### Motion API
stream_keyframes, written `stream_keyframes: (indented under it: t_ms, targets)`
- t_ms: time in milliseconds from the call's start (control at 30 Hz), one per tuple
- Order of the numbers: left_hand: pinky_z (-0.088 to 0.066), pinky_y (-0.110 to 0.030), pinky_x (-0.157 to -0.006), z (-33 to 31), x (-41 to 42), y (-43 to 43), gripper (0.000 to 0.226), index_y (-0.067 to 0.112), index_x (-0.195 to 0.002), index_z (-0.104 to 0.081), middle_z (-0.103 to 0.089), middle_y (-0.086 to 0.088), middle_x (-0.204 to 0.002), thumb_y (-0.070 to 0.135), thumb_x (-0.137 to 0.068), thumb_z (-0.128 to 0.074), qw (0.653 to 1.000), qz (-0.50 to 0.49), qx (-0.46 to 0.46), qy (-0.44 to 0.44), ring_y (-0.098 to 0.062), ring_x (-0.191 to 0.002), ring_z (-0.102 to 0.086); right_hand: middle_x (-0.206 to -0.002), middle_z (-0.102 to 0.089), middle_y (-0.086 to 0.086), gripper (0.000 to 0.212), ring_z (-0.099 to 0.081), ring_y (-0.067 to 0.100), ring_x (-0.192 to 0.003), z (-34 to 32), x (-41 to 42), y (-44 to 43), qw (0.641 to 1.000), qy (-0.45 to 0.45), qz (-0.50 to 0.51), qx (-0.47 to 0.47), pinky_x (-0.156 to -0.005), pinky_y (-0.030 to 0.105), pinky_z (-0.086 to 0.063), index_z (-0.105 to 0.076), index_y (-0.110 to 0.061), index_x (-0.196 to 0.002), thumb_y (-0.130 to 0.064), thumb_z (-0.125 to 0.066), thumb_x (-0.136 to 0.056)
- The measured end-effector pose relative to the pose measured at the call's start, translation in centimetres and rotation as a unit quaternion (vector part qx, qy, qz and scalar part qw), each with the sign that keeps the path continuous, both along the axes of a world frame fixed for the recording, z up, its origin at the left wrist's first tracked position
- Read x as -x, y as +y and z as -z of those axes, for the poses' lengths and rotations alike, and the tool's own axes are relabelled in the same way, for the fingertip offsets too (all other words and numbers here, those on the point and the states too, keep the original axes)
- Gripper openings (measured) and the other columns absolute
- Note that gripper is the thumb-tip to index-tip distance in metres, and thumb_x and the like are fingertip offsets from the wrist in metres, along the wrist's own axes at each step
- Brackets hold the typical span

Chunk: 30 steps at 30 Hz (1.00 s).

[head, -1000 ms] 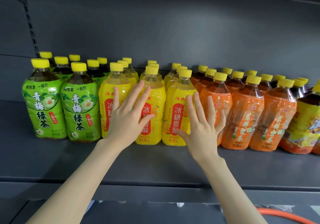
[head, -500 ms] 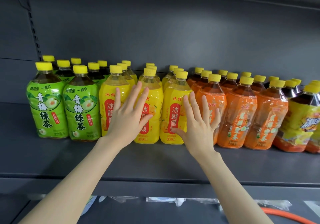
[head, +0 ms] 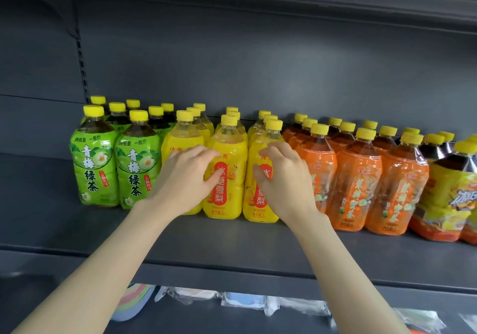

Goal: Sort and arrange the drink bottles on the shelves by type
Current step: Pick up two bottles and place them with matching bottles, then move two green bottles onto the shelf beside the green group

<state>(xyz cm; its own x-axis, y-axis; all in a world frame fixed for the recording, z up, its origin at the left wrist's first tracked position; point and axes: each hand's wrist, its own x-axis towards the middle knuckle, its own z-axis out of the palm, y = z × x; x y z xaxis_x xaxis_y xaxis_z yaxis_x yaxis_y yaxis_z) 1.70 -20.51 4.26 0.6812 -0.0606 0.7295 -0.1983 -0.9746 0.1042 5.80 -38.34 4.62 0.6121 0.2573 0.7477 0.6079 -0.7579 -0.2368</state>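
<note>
Standing upright in rows on a grey shelf [head: 77, 230] across the middle of the frame: green bottles [head: 94, 168] at left, yellow bottles [head: 227, 179] in the centre, orange bottles [head: 358, 179] to the right, then bottles with a yellow-orange label [head: 449, 199] at the right edge. All with yellow caps, each colour group side by side and several rows deep toward the back wall. Reaching in from the lower left, left hand [head: 185, 179] with fingers bent, lying over the front of the first yellow bottle and with fingertips [head: 214, 157] touching the upper label of the middle yellow bottle; not closed around any bottle, only resting against them. Reaching in from the lower right, right hand [head: 281, 181] also with curled fingers, placed on the front of the third yellow bottle [head: 258, 204], thumb [head: 258, 175] on its red label, back of the hand covering part of the nearest orange bottle; cannot tell if really gripping or only pressing. Between the two hands, middle yellow bottle in plain sight, just beside its neighbours. In the lower part of the frame, under the shelf, some plastic packets [head: 242, 299] and a stack of pastel items [head: 134, 300], blurred.
</note>
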Motion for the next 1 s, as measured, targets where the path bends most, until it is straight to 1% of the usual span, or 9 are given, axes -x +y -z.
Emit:
stream_keyframes:
  t_ms: [67, 200, 333, 533, 633, 733, 800, 900, 1000]
  targets:
    - [-0.043, -0.029, -0.072, -0.9, 1.8, 0.8, 0.034, 0.017, -0.117, -0.064, -0.065, 0.000, -0.113, 0.035, -0.090, -0.058, 1.000, 0.006, 0.009, -0.019, -0.017, -0.075, -0.056, -0.122, -0.061, 0.006, 0.029, -0.060, 0.028, -0.105, -1.4, 1.2, 1.6, 0.999, -0.002, -0.042, -0.030, -0.082, 0.040, -0.050, -0.064, -0.010, -0.117, -0.024, -0.060, -0.093]
    - [-0.054, -0.033, -0.068, -2.8, 5.6, 4.3, 0.034, 0.016, -0.105, -0.068, -0.071, 0.002, -0.092, 0.041, -0.089, -0.052, 0.999, -0.011, 0.016, -0.048, -0.019, -0.078, -0.066, -0.111, -0.066, 0.004, 0.025, -0.063, 0.024, -0.099, -3.6, 3.4, 5.6, 0.993, -0.009, -0.098, -0.060, -0.078, 0.037, -0.052, -0.066, -0.013, -0.112, -0.028, -0.058, -0.093]
    - [-0.053, -0.032, -0.062, -3.5, 10.5, 10.1, 0.034, 0.020, -0.098, -0.069, -0.070, 0.009, -0.081, 0.044, -0.085, -0.047, 0.995, -0.053, 0.038, -0.075, -0.013, -0.068, -0.066, -0.102, -0.069, 0.002, 0.018, -0.064, 0.024, -0.092, -4.0, 6.1, 11.3, 0.987, -0.003, -0.141, -0.082, -0.075, 0.038, -0.051, -0.068, -0.014, -0.103, -0.026, -0.059, -0.092]
    - [-0.052, -0.036, -0.071, -0.6, 19.3, 22.1, 0.043, 0.022, -0.098, -0.068, -0.069, 0.012, -0.086, 0.050, -0.082, -0.039, 0.987, -0.111, 0.101, -0.058, -0.014, -0.080, -0.066, -0.099, -0.071, 0.001, 0.017, -0.066, 0.017, -0.088, -0.8, 12.3, 23.6, 0.967, 0.061, -0.215, -0.124, -0.077, 0.038, -0.054, -0.069, -0.012, -0.101, -0.024, -0.063, -0.090]
    - [-0.050, -0.034, -0.075, 1.1, 23.5, 29.0, 0.033, 0.020, -0.103, -0.068, -0.067, 0.012, -0.092, 0.044, -0.085, -0.054, 0.978, -0.132, 0.152, -0.062, -0.011, -0.083, -0.063, -0.102, -0.069, -0.003, 0.017, -0.064, 0.012, -0.092, 1.1, 15.9, 31.0, 0.953, 0.102, -0.252, -0.134, -0.080, 0.032, -0.052, -0.068, -0.015, -0.104, -0.024, -0.063, -0.091]
    - [-0.050, -0.032, -0.082, 2.1, 26.1, 35.6, 0.024, 0.024, -0.106, -0.065, -0.066, 0.015, -0.095, 0.036, -0.085, -0.063, 0.969, -0.123, 0.204, -0.072, 0.000, -0.089, -0.062, -0.104, -0.067, -0.006, 0.019, -0.061, 0.009, -0.094, 1.8, 18.3, 37.8, 0.941, 0.125, -0.279, -0.147, -0.082, 0.028, -0.049, -0.067, -0.017, -0.107, -0.026, -0.063, -0.091]
    - [-0.048, -0.024, -0.086, 2.0, 27.2, 39.5, 0.023, 0.028, -0.107, -0.063, -0.066, 0.017, -0.097, 0.029, -0.085, -0.065, 0.962, -0.112, 0.237, -0.076, 0.005, -0.093, -0.060, -0.102, -0.065, -0.008, 0.019, -0.060, 0.007, -0.095, 1.6, 19.2, 41.9, 0.934, 0.134, -0.291, -0.155, -0.083, 0.025, -0.048, -0.067, -0.017, -0.108, -0.025, -0.063, -0.091]
    - [-0.041, -0.005, -0.084, 1.0, 28.1, 45.1, 0.022, 0.028, -0.106, -0.063, -0.066, 0.017, -0.096, 0.024, -0.084, -0.065, 0.954, -0.105, 0.265, -0.089, 0.008, -0.094, -0.058, -0.102, -0.065, -0.010, 0.020, -0.060, 0.005, -0.096, 0.7, 19.9, 48.0, 0.923, 0.152, -0.310, -0.170, -0.083, 0.017, -0.047, -0.067, -0.019, -0.109, -0.025, -0.063, -0.091]
    - [-0.040, -0.003, -0.082, 0.5, 28.0, 50.6, 0.021, 0.026, -0.104, -0.064, -0.067, 0.013, -0.094, 0.019, -0.085, -0.066, 0.949, -0.100, 0.280, -0.107, 0.004, -0.092, -0.060, -0.101, -0.065, -0.012, 0.019, -0.061, 0.004, -0.097, 0.0, 19.6, 53.8, 0.916, 0.158, -0.324, -0.179, -0.084, 0.016, -0.047, -0.067, -0.019, -0.108, -0.024, -0.063, -0.091]
